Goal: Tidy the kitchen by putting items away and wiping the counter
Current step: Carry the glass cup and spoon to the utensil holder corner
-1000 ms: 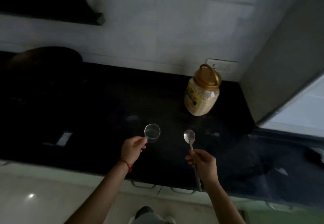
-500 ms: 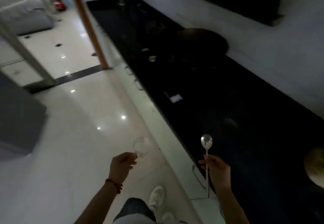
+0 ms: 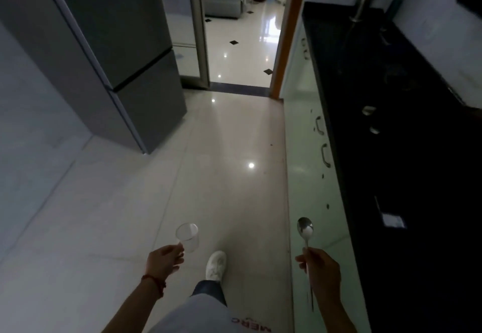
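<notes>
My left hand (image 3: pixel 164 259) pinches a small clear glass (image 3: pixel 187 236) by its near side, holding it upright over the floor. My right hand (image 3: pixel 319 270) grips the handle of a metal spoon (image 3: pixel 304 228), bowl pointing up and away, above the cabinet fronts. The black counter (image 3: pixel 391 150) runs along the right side, away from both hands.
A grey fridge (image 3: pixel 117 59) stands at the left. An open doorway (image 3: pixel 242 45) with an orange frame lies ahead. White cabinets with handles (image 3: pixel 324 155) sit under the counter. Small items and a tap (image 3: pixel 365 6) are on the counter. My white shoe (image 3: pixel 216 265) is on the tiled floor.
The view has swung left from facing the counter and jar to looking down the kitchen toward the doorway. Both hands keep the glass and spoon; the jar has left the view.
</notes>
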### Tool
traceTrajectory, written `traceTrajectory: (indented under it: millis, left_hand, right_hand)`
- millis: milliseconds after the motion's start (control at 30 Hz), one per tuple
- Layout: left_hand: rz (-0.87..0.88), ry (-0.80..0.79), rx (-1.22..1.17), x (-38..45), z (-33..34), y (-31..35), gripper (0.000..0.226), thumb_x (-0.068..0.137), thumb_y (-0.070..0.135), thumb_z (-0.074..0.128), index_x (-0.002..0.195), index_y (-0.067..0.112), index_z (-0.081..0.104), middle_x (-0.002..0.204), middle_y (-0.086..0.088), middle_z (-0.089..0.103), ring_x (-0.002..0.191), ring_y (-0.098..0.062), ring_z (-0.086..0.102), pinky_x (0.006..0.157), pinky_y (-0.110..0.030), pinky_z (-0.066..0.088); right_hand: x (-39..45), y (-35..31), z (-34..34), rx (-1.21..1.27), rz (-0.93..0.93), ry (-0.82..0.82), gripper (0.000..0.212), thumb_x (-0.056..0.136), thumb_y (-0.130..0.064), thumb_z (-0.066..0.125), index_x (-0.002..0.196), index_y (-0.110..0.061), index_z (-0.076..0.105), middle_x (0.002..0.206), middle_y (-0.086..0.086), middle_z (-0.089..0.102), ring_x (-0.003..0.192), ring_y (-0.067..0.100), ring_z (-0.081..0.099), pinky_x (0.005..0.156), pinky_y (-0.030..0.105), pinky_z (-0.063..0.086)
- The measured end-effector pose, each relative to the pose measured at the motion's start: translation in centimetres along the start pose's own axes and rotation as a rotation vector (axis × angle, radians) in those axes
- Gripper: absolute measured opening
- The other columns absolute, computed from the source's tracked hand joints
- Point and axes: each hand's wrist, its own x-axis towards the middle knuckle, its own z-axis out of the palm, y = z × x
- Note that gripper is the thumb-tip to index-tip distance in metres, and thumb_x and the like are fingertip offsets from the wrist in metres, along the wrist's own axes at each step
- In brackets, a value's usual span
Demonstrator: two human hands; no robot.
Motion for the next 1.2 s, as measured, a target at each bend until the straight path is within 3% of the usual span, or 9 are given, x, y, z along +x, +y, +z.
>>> traceTrajectory:
  millis: [167, 300, 433, 600, 800, 900, 967, 1067, 1200]
  left_hand:
    - [-0.08, 0.013, -0.069, 6.4, 0.3, 4.3, 0.024, 0.087, 0.009, 0.058, 0.063, 0.004, 0.058, 0.066, -0.008, 0.059, 0.06, -0.021, 0.052, 0.058, -0.026, 0.039]
    - [-0.044, -0.022, -0.036, 11.6, 1.2, 11.0, 0.022, 0.087, 0.011, 0.058, 0.065, 0.008, 0.058, 0.07, -0.007, 0.06, 0.064, -0.021, 0.055, 0.061, -0.027, 0.043]
    - [0.028, -0.077, 0.004, 16.3, 3.0, 18.8, 0.021, 0.087, 0.011, 0.058, 0.065, 0.01, 0.058, 0.07, -0.007, 0.061, 0.064, -0.019, 0.056, 0.061, -0.027, 0.044]
    - [0.099, -0.126, 0.038, 22.5, 6.2, 27.2, 0.018, 0.088, 0.011, 0.056, 0.071, 0.008, 0.06, 0.071, -0.006, 0.061, 0.065, -0.018, 0.057, 0.061, -0.027, 0.045]
    - [0.127, -0.078, 0.104, 31.1, 10.5, 33.9, 0.014, 0.088, 0.012, 0.056, 0.076, 0.008, 0.061, 0.074, -0.008, 0.062, 0.067, -0.019, 0.058, 0.062, -0.026, 0.046]
    - [0.113, -0.034, 0.122, 34.9, 12.1, 36.9, 0.014, 0.087, 0.012, 0.057, 0.076, 0.006, 0.062, 0.073, -0.008, 0.063, 0.07, -0.025, 0.059, 0.06, -0.026, 0.046]
    - [0.102, -0.017, 0.102, 37.0, 13.0, 39.3, 0.017, 0.087, 0.012, 0.057, 0.072, 0.008, 0.062, 0.073, -0.008, 0.063, 0.069, -0.023, 0.059, 0.061, -0.026, 0.046]
    - [0.089, -0.01, 0.09, 40.4, 14.2, 43.2, 0.02, 0.088, 0.011, 0.056, 0.069, 0.011, 0.062, 0.074, -0.009, 0.064, 0.07, -0.022, 0.059, 0.062, -0.027, 0.048]
    - [0.091, -0.008, 0.087, 45.5, 15.4, 48.3, 0.019, 0.088, 0.011, 0.056, 0.071, 0.01, 0.063, 0.075, -0.01, 0.064, 0.072, -0.022, 0.06, 0.061, -0.027, 0.047]
  right_hand:
    - [6.1, -3.9, 5.8, -0.064, 0.014, 0.0, 0.028, 0.087, -0.012, 0.058, 0.06, -0.022, 0.061, 0.041, -0.02, 0.061, 0.043, -0.001, 0.059, 0.052, 0.021, 0.048]
    - [10.5, -7.8, 9.8, -0.096, 0.019, 0.013, 0.028, 0.087, -0.012, 0.057, 0.06, -0.018, 0.062, 0.049, -0.017, 0.062, 0.055, 0.012, 0.061, 0.066, 0.032, 0.049]
    - [15.5, -11.3, 13.1, -0.075, 0.049, 0.037, 0.021, 0.089, -0.012, 0.055, 0.072, -0.005, 0.066, 0.06, -0.003, 0.065, 0.058, 0.015, 0.06, 0.062, 0.028, 0.046]
    - [22.3, -14.5, 16.3, -0.081, 0.072, 0.046, 0.019, 0.088, -0.012, 0.057, 0.071, -0.008, 0.065, 0.06, -0.003, 0.066, 0.057, 0.018, 0.061, 0.061, 0.031, 0.049]
    - [33.3, -19.2, 20.4, -0.058, 0.124, 0.053, 0.022, 0.087, -0.009, 0.057, 0.066, -0.01, 0.063, 0.061, 0.004, 0.068, 0.055, 0.018, 0.06, 0.046, 0.016, 0.048]
    - [39.3, -23.2, 22.7, -0.053, 0.129, 0.033, 0.018, 0.087, -0.006, 0.057, 0.07, -0.006, 0.064, 0.06, 0.001, 0.065, 0.056, 0.019, 0.059, 0.049, 0.022, 0.048]
    - [43.3, -26.2, 24.7, -0.061, 0.101, -0.007, 0.016, 0.086, -0.004, 0.058, 0.071, -0.007, 0.065, 0.057, -0.003, 0.065, 0.056, 0.021, 0.06, 0.049, 0.02, 0.05]
    - [48.9, -31.2, 28.4, -0.056, 0.087, -0.094, 0.019, 0.085, -0.005, 0.06, 0.069, -0.015, 0.063, 0.053, -0.007, 0.066, 0.058, 0.023, 0.06, 0.061, 0.029, 0.052]
    - [55.2, -38.0, 33.8, -0.042, 0.02, -0.167, 0.021, 0.085, -0.007, 0.06, 0.068, -0.02, 0.062, 0.055, -0.007, 0.066, 0.053, 0.012, 0.062, 0.061, 0.028, 0.051]
